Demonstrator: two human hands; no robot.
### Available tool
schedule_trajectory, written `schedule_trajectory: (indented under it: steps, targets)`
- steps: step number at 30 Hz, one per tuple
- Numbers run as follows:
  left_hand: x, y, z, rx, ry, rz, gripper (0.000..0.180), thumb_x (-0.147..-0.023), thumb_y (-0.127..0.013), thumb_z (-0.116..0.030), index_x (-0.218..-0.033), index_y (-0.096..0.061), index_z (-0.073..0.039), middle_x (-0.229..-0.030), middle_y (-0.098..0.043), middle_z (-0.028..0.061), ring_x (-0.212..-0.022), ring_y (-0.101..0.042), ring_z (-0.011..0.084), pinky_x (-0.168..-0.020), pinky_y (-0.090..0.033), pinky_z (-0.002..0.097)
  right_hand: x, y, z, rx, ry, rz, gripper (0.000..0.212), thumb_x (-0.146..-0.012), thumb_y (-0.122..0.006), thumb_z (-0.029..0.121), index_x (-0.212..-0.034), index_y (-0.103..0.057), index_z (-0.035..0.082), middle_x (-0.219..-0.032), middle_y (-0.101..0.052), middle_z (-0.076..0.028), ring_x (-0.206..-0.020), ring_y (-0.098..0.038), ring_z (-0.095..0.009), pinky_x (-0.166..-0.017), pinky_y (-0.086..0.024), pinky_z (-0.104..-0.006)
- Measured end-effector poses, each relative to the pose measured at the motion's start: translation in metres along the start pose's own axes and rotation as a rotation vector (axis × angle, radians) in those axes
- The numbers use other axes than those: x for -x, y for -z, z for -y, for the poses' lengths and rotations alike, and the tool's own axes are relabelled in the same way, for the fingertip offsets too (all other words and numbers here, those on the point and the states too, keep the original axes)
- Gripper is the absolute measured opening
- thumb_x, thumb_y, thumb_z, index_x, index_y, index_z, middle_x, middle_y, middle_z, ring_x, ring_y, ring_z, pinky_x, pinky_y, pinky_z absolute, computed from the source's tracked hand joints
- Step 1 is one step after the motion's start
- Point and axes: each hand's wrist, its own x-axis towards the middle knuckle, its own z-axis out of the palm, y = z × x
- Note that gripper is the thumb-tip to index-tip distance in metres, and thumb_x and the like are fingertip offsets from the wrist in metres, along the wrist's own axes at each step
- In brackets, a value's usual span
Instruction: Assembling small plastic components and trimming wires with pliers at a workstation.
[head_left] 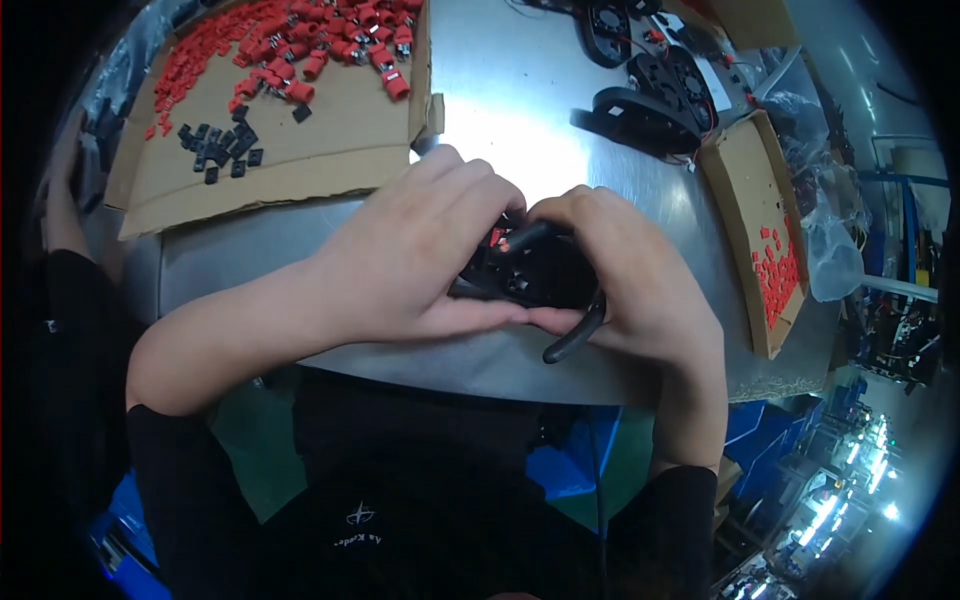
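Together, both hands met over the near edge of the steel table (560,110), cupped round one small black part (530,270). The left hand (420,260) curled over the part from the left, fingers bent across its top and thumb laid along its underside, gripping it. The right hand (630,280) closed on it from the right, fingers wrapped over the back; a black cable (578,338) looped out below that palm. A red spot showed on the part between the fingertips. How the part was built was hidden by the fingers. At the far left lay a flat cardboard sheet (300,165) with a heap of red pieces (320,40) and a few small black pieces (220,148). At the far right stood black fans (670,85) with thin wires, and beside them a cardboard tray (745,175) holding more red bits (780,265), well apart from the hands
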Motion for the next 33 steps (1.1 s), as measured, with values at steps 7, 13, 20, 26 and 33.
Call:
schedule_trajectory:
  steps: [7,13,20,26,33]
  targets:
    - [0.002,-0.009,-0.001,-0.016,0.083,0.047,0.059,-0.08,-0.085,-0.048,-0.109,-0.055,-0.005,-0.09,-0.06,0.0129,-0.088,-0.059,0.0324,-0.079,-0.045,0.0452,-0.001,0.01,-0.006,-0.691,0.194,-0.44,0.104,-0.071,-0.073,0.087,-0.139,-0.05,0.01,-0.11,-0.061,-0.009,-0.077,-0.05,-0.013,-0.065,-0.04,-0.0279]
    - [0.004,-0.015,0.0,-0.06,0.089,-0.019,0.062,-0.081,-0.083,-0.054,-0.108,-0.054,-0.006,-0.084,-0.061,0.0118,-0.084,-0.061,0.0314,-0.078,-0.045,0.0442,-0.019,-0.03,0.007,-0.968,0.304,-0.462,0.11,-0.072,-0.053,0.1,-0.141,-0.043,0.016,-0.107,-0.053,-0.011,-0.081,-0.05,-0.016,-0.073,-0.042,-0.032]
    - [0.004,-0.015,-0.004,-0.118,0.058,-0.047,0.062,-0.083,-0.081,-0.054,-0.108,-0.053,-0.004,-0.082,-0.061,0.0094,-0.085,-0.06,0.0277,-0.08,-0.045,0.0415,-0.022,-0.037,0.011,-1.105,0.241,-0.524,0.102,-0.073,-0.051,0.1,-0.133,-0.045,0.018,-0.101,-0.05,-0.007,-0.08,-0.048,-0.017,-0.073,-0.039,-0.033]
    - [0.005,-0.018,-0.006,-0.112,0.083,0.003,0.061,-0.083,-0.081,-0.051,-0.11,-0.054,-0.003,-0.088,-0.06,0.0114,-0.089,-0.058,0.0292,-0.082,-0.044,0.0417,-0.02,-0.044,0.019,-1.096,0.076,-0.644,0.098,-0.074,-0.047,0.101,-0.128,-0.044,0.019,-0.098,-0.048,-0.006,-0.079,-0.046,-0.016,-0.072,-0.038,-0.0331]
    - [0.006,-0.017,-0.005,-0.166,0.049,-0.024,0.058,-0.085,-0.08,-0.047,-0.11,-0.053,-0.002,-0.084,-0.065,0.0095,-0.089,-0.062,0.0263,-0.082,-0.045,0.0406,-0.034,-0.047,0.028,-0.868,0.086,-0.496,0.087,-0.082,-0.039,0.098,-0.113,-0.039,0.016,-0.08,-0.041,-0.003,-0.067,-0.038,-0.014,-0.065,-0.035,-0.031]
